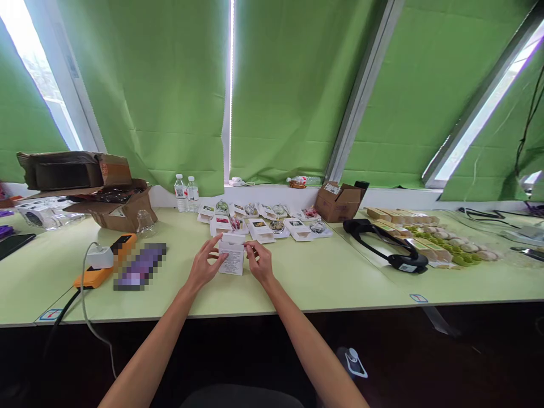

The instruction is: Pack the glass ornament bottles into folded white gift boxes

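Note:
A small white carton (232,259) with printed text stands on the table in front of me, its top flap raised. My left hand (206,262) grips the carton along its left side, with the thumb on the front and the index finger near the top. At the upper right corner, my right hand (259,260) pinches the carton's edge between thumb and fingers. Just behind are several opened white boxes with picture labels, one of them a white box (260,230). Round clear-wrapped packets lie among them, such as a dark round packet (277,228).
A brown cardboard box (339,202) sits behind the packets. To the right lie a black headset (385,245) and several egg cartons (457,245). On the left are a phone (141,266), an orange power strip (106,262), a glass jar (145,223) and water bottles (181,194).

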Demonstrator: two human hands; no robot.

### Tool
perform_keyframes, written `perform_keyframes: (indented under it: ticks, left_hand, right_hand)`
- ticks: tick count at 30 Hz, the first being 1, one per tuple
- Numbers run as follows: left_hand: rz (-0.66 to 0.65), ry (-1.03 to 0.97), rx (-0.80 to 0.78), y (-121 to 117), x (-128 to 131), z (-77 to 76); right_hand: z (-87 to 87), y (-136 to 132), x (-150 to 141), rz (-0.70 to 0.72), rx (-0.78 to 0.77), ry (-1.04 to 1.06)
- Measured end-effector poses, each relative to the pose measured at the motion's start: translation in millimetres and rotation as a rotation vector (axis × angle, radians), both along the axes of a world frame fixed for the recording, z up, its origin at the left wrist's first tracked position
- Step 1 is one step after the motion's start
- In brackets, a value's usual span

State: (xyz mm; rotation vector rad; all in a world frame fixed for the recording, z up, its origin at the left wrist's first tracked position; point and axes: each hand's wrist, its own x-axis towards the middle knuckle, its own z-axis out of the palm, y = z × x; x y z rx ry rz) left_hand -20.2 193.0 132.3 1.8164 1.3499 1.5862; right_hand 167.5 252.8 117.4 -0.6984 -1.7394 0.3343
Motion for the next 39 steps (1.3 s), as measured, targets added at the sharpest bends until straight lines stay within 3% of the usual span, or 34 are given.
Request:
perform_keyframes:
  ticks: [7,13,25,31,39]
  left_hand:
    - [0.061,-0.017,0.063,2.6,-4.1,-2.8]
    - [-0.019,-0.075,0.019,4.9,-1.5,-4.9]
    - [-0.001,-0.008,0.01,6.8,-5.1,-8.5]
    - [-0.005,-0.022,0.026,10.8,-7.9,-11.3]
    - [0.077,0.044,0.095,11.7,-6.9,-14.9]
  right_hand:
    - [-0.2,0.2,0.3,0.003,-0.013,-0.017]
    - [-0.4,2.1,0.1,-0.001,-0.028,-0.04]
    - [2.3,-1.1,0.1,0.09,-0.186,-0.013]
    - [6.4,-3.2,-0.6,0.069,-0.2,-0.012]
    - [3.5,-0.5,-2.6,0.099,-0.255,0.058]
